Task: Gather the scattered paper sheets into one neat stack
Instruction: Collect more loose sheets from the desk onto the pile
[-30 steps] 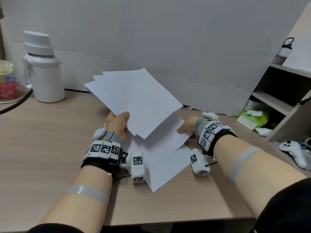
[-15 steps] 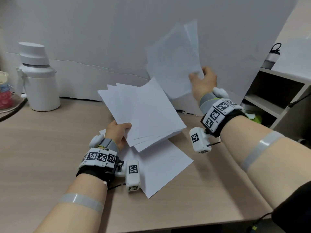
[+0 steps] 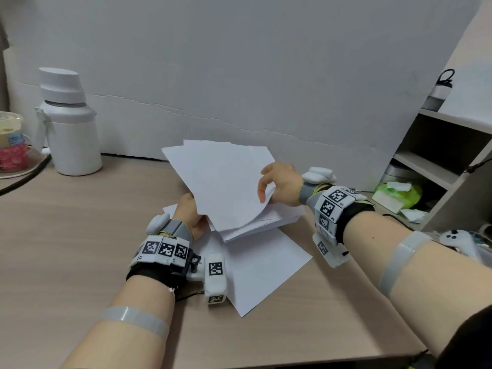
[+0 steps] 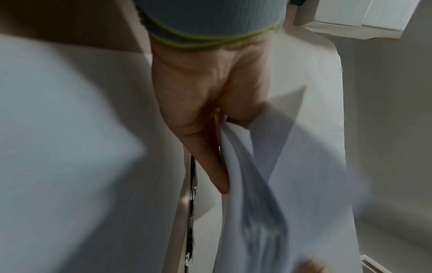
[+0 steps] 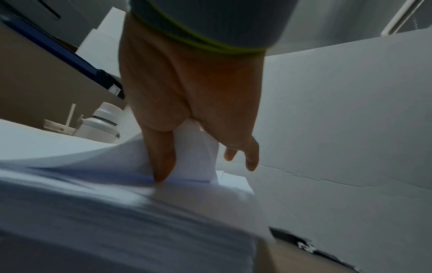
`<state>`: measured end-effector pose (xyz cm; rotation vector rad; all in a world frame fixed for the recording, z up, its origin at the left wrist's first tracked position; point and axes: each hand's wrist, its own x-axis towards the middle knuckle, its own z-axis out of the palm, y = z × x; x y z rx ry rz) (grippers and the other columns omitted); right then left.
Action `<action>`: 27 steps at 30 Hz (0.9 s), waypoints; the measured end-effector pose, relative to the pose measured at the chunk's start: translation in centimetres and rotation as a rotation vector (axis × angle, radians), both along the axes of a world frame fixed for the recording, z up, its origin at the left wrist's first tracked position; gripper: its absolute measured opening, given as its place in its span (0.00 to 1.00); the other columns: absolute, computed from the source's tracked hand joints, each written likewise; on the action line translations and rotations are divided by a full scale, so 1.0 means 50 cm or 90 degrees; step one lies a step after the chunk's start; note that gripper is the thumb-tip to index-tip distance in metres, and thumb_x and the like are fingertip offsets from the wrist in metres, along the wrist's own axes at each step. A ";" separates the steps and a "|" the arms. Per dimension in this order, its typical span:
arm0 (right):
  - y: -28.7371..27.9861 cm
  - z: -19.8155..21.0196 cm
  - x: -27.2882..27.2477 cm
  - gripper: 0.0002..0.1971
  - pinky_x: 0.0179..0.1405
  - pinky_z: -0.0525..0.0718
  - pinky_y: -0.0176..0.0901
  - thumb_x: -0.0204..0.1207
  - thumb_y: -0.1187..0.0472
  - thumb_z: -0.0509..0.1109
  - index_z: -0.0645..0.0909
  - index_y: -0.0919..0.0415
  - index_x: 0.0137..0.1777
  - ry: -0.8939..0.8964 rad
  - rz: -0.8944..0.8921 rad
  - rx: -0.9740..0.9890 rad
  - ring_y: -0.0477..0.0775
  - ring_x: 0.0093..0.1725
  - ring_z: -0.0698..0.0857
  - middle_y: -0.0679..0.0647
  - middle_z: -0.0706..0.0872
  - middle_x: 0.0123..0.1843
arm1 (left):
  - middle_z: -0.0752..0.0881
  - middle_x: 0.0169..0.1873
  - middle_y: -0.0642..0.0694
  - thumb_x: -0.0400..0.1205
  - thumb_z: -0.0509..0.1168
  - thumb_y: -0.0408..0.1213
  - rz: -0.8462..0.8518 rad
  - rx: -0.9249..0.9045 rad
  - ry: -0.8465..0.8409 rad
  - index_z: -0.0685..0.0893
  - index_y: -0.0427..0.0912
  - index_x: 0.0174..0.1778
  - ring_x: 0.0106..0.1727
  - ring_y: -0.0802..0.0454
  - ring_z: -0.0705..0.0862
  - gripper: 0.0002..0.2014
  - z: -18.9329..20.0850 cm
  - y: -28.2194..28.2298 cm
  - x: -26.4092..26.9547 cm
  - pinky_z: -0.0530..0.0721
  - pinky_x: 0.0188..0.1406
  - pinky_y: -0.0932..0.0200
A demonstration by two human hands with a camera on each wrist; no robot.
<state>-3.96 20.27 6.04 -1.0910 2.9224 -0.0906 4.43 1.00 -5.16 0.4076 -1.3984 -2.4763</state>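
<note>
White fanned paper sheets (image 3: 226,187) gripped between left hand (image 3: 190,213), near, and right hand (image 3: 279,186), far right, above tabletop (image 3: 66,249).

We see held sheets (image 3: 223,187) above table (image 3: 80,235) centre, between left hand (image 3: 190,211) and right hand (image 3: 279,186). Loose sheet (image 3: 261,265) flat beneath them. Flask (image 3: 70,123) far left by backboard (image 3: 239,75); shelf (image 3: 439,166) right.
</note>
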 end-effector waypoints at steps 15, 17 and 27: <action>0.054 -0.030 -0.069 0.33 0.67 0.81 0.56 0.77 0.73 0.61 0.68 0.46 0.79 -0.047 -0.224 -0.123 0.67 0.67 0.80 0.60 0.71 0.74 | 0.91 0.47 0.39 0.82 0.57 0.14 0.012 0.000 0.002 0.83 0.33 0.55 0.44 0.41 0.91 0.15 0.020 0.015 0.009 0.90 0.31 0.51; 0.070 -0.024 -0.075 0.33 0.66 0.81 0.57 0.78 0.73 0.61 0.62 0.52 0.82 -0.082 -0.320 -0.243 0.68 0.65 0.80 0.62 0.74 0.72 | 0.92 0.45 0.40 0.82 0.56 0.14 0.011 0.008 0.011 0.83 0.33 0.56 0.42 0.42 0.92 0.16 0.019 0.013 0.007 0.90 0.30 0.52; 0.121 -0.065 -0.038 0.05 0.44 0.88 0.50 0.79 0.63 0.67 0.79 0.65 0.46 -0.331 -0.471 -0.272 0.58 0.32 0.81 0.61 0.86 0.45 | 0.89 0.53 0.38 0.81 0.57 0.16 0.147 0.062 0.029 0.81 0.37 0.55 0.56 0.34 0.87 0.15 0.027 -0.007 0.006 0.86 0.60 0.36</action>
